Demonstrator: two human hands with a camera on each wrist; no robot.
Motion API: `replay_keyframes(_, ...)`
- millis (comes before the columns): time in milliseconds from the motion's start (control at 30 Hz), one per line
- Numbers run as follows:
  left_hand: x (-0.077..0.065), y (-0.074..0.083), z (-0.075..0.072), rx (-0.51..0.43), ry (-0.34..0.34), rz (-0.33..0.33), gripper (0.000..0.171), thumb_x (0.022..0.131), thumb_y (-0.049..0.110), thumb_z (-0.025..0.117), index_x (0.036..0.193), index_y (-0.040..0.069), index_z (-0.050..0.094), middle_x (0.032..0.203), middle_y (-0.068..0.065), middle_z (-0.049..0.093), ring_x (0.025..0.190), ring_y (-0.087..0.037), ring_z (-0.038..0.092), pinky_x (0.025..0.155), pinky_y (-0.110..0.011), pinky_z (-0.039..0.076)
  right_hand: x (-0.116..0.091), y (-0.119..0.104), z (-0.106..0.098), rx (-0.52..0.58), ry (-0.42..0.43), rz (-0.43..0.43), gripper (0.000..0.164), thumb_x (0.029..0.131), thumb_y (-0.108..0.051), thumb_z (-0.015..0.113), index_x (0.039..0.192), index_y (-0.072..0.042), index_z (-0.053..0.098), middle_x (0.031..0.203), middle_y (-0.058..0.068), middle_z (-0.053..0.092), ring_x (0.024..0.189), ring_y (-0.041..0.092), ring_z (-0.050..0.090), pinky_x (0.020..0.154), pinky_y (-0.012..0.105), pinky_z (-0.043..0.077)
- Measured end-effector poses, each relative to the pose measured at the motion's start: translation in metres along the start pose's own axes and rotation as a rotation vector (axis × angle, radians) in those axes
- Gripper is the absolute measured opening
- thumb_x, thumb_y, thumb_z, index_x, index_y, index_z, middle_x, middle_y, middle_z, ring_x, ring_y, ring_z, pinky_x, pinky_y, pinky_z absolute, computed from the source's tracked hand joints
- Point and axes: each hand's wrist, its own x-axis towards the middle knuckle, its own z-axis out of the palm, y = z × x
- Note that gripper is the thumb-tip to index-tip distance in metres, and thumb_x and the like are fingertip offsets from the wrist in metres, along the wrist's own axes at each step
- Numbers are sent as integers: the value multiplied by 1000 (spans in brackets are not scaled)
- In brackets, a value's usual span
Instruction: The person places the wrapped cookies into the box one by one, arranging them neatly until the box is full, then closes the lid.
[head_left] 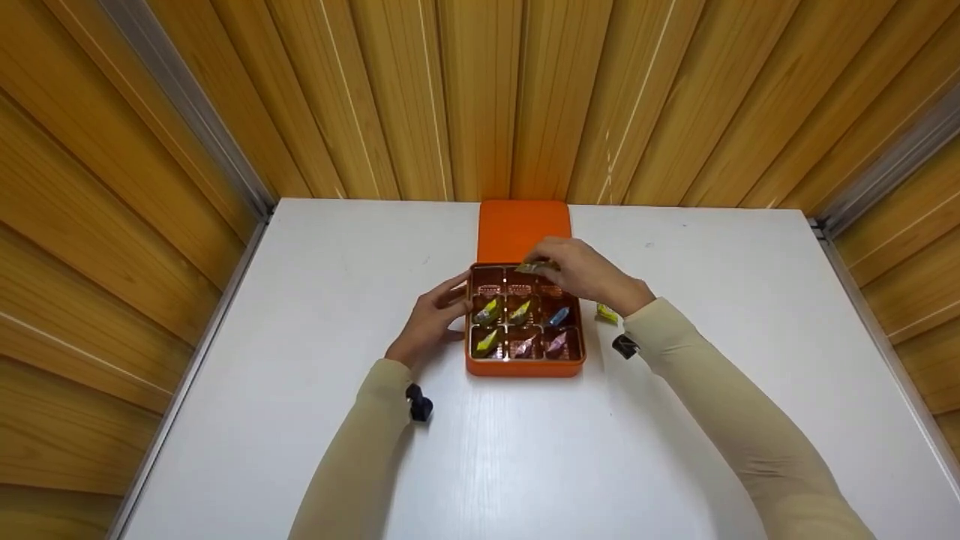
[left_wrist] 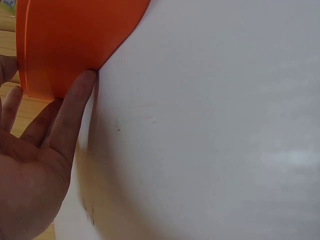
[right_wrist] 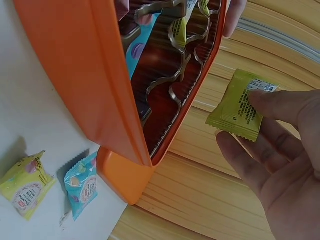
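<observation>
An orange tin box [head_left: 525,368] with a divided brown tray inside stands mid-table. Yellow-green, blue and pink wrapped candies lie in its middle and front rows, such as the blue candy [head_left: 559,315]. My right hand [head_left: 581,268] pinches a yellow-green candy packet [right_wrist: 240,105] between thumb and fingers, above the tray's back row. Printed text shows on that wrapper in the right wrist view. On the box's left wall rests my left hand [head_left: 430,319], its fingers [left_wrist: 72,117] extended along the orange side.
Behind the box lies the orange lid [head_left: 523,225], near the wooden wall [head_left: 480,97]. To the right of the box, a yellow packet [right_wrist: 27,185] and a blue packet [right_wrist: 82,185] lie on the white table [head_left: 480,465], partly hidden in the head view.
</observation>
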Motion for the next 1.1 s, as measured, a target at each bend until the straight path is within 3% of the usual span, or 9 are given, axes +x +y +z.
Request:
replay_keyframes(233, 0, 1, 1, 20, 15, -17, 60, 105, 16, 68, 160, 31, 51, 156, -13, 54, 132, -34, 61, 85, -52, 64, 6, -6, 0, -1, -11, -3, 24, 100, 1, 71, 123, -2, 74, 118, 12, 72, 110, 29, 69, 100, 47, 58)
replay_keyframes(567, 0, 2, 2, 67, 12, 21, 60, 106, 12, 64, 162, 27, 49, 157, -15, 53, 135, -36, 58, 83, -51, 64, 12, -8, 2, 18, -54, 20, 23, 102, -1, 70, 124, -4, 75, 118, 9, 71, 111, 28, 68, 101, 46, 57)
replay_keyframes(1100, 1, 1, 1, 24, 11, -13, 60, 105, 17, 69, 161, 30, 50, 158, -14, 52, 133, -35, 60, 87, -53, 63, 24, -13, 3, 10, -109, 29, 23, 104, -5, 68, 126, -5, 74, 121, 10, 72, 115, 28, 67, 105, 47, 55)
